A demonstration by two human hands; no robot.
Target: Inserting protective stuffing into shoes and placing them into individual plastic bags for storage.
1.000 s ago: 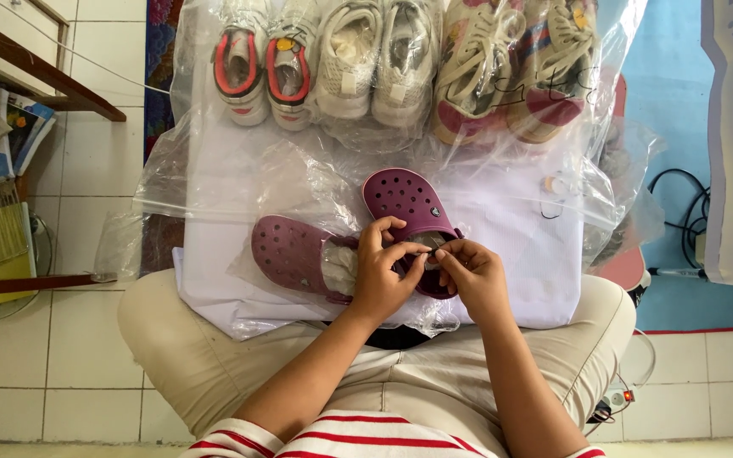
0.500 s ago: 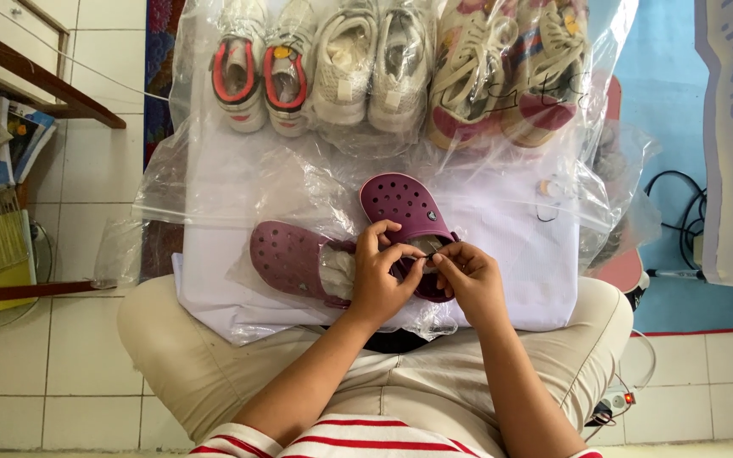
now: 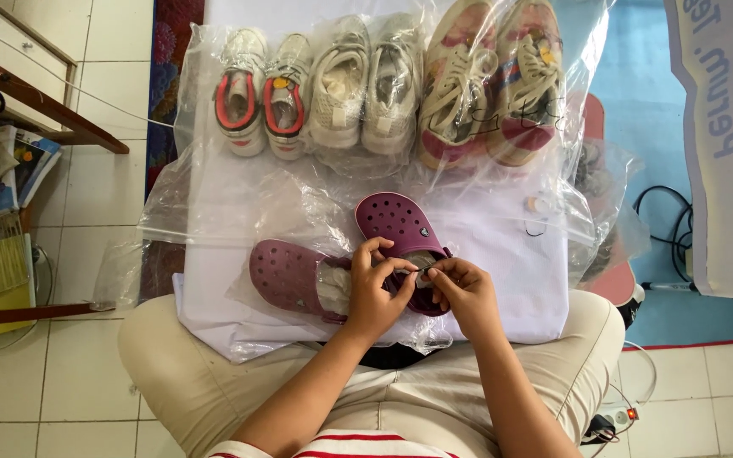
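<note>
Two purple perforated clogs lie inside a clear plastic bag (image 3: 299, 220) on a white board across my lap. One clog (image 3: 286, 273) lies to the left, the other clog (image 3: 396, 225) angles toward the right. My left hand (image 3: 375, 293) and my right hand (image 3: 460, 293) meet over the heel end of the right clog. Both pinch something small and dark at the bag's opening; I cannot tell what it is.
Three bagged pairs of sneakers line the far edge: red-trimmed (image 3: 260, 93), white (image 3: 366, 85), pink-and-cream (image 3: 494, 80). A wooden shelf (image 3: 36, 97) with papers stands at the left. Cables (image 3: 680, 229) and a white banner (image 3: 723, 144) lie to the right.
Both hands stay pinched over the right clog's heel, with only slight finger movement. The clogs and bags have not shifted.
</note>
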